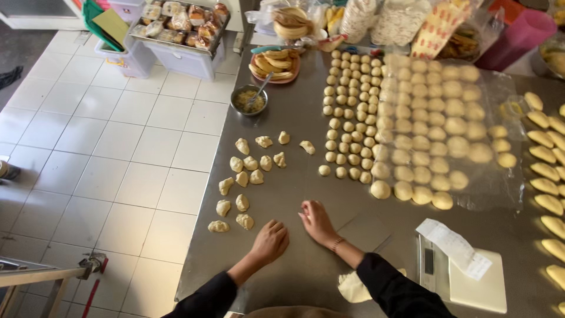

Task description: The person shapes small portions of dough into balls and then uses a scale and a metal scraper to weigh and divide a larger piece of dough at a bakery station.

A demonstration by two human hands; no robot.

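I stand at a stainless steel table (pixel 306 259) that runs away from me, with a white tiled floor (pixel 118 147) to my left. The table's left edge slants from near the small metal bowl (pixel 249 99) with its spoon down toward my left elbow. Beyond the bowl sits a plate of peeled bananas (pixel 274 64), and at the far end are bags and a tray of wrapped buns (pixel 179 22) on a pale crate. Rows of small dough balls (pixel 351 112) fill the middle of the table; just right of them larger balls lie under a clear plastic sheet (pixel 471 147). Shaped oblong pieces (pixel 547 176) line the right edge. A white kitchen scale (pixel 471 280) with a paper slip on it sits near my right forearm, and a flat lump of dough (pixel 355 288) lies close to my body.

The bare steel in front of me, between the rough torn dough pieces (pixel 244 176) on the left and the rows of balls, is open room.

My left hand (pixel 271 240) rests knuckles up on the steel, fingers curled under; I cannot tell whether it covers anything. My right hand (pixel 316 221) lies palm down, fingers spread slightly and flat on the table, gripping nothing I can see. The nearest torn piece (pixel 245 221) lies just left of my left hand, not touching.
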